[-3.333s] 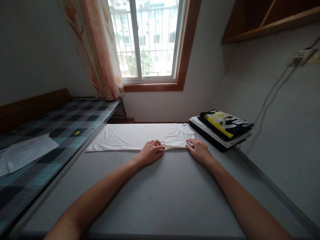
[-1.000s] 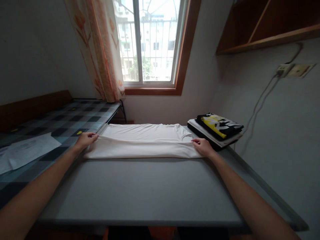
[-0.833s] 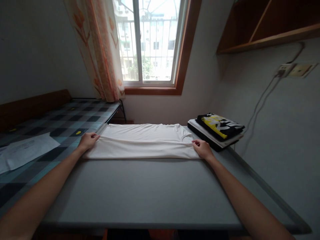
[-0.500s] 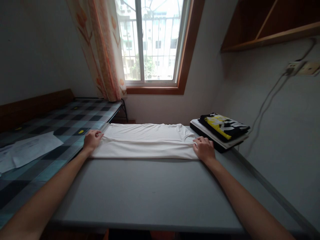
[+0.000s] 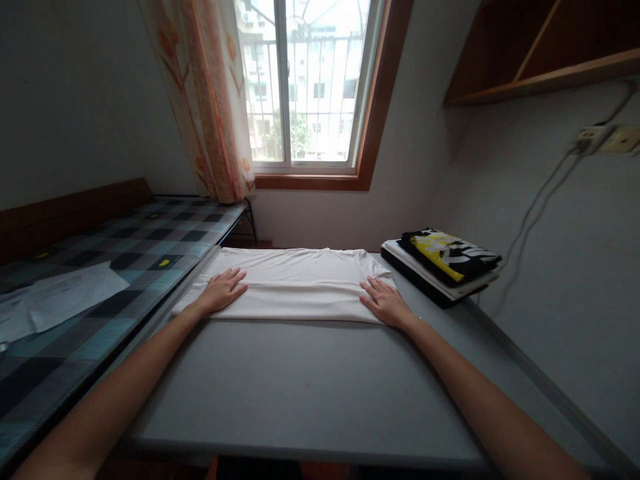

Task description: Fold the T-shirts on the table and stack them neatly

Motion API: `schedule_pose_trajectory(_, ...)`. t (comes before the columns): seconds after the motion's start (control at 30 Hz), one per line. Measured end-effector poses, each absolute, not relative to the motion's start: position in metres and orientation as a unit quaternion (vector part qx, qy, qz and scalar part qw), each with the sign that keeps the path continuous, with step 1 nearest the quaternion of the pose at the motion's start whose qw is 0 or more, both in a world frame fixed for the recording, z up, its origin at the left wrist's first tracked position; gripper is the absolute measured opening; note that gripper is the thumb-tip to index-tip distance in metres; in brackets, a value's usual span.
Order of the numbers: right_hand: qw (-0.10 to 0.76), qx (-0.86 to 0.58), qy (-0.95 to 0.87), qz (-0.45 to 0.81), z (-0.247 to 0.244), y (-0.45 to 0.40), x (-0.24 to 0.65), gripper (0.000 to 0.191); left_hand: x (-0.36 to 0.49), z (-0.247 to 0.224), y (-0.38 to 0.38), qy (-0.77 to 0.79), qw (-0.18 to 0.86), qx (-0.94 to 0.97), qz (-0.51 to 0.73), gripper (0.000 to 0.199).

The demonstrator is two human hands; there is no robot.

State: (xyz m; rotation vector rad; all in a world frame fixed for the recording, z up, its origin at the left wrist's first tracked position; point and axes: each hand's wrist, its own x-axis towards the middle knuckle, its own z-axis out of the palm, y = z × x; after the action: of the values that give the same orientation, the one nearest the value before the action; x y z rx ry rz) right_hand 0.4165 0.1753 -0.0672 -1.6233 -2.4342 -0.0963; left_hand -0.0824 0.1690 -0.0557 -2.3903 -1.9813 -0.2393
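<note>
**Flat under both palms: white T-shirt (image 5: pixel 300 301), easily pulled askew**

Has left hand (image 5: pixel 223 291) spread wide and palm down on the near folded strip, towards the left end, gripping nothing. Has right hand (image 5: pixel 386 303) likewise open and flat, close to the neckline end, with nothing pinched between the fingers. Between and beneath both: the white T-shirt, laid lengthwise across the far part of the grey table (image 5: pixel 300 387), just beside the checkered bed (image 5: pixel 190 223) at one end and near the folded clothes stack (image 5: pixel 450 257) at the other.

Could most likely go wrong through uneven pressure. Might drag the strip out of line with the layer below by sliding one palm harder than the other, given cloth that looks thin and soft. Might also press the wrinkles along the far part into set creases rather than spread them out, and bunch the gathered neckline further by pushing towards it. Cannot tell whether the near right corner lies straight, being mostly covered by the wrist; could tuck under there unnoticed.

Risky too at the left end, close to the table's side: could slip over towards the bed with too strong a sweep outward. Could nudge the unevenly layered stack with a wide swing of the right forearm, though probably a lesser danger.
</note>
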Motion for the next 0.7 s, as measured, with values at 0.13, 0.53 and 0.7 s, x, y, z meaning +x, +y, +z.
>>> schedule_pose_trajectory(0.13, 0.104, -0.545, -0.831, -0.038, -0.068, 0.154, 0.424, 0.054, -0.088, -0.057, 0.154, -0.622, 0.011, -0.779, -0.079, 0.061)
schedule_pose_trajectory(0.53, 0.097, -0.503, -0.858, -0.031, -0.028, 0.099, 0.435, 0.043, -0.115, -0.058, 0.104, -0.557, -0.001, -0.828, -0.07, 0.063)
schedule_pose_trajectory(0.7, 0.135, -0.526, -0.839, -0.039, -0.018, 0.149, 0.416, 0.035, -0.112, -0.059, 0.11, -0.582, -0.003, -0.802, -0.132, 0.067)
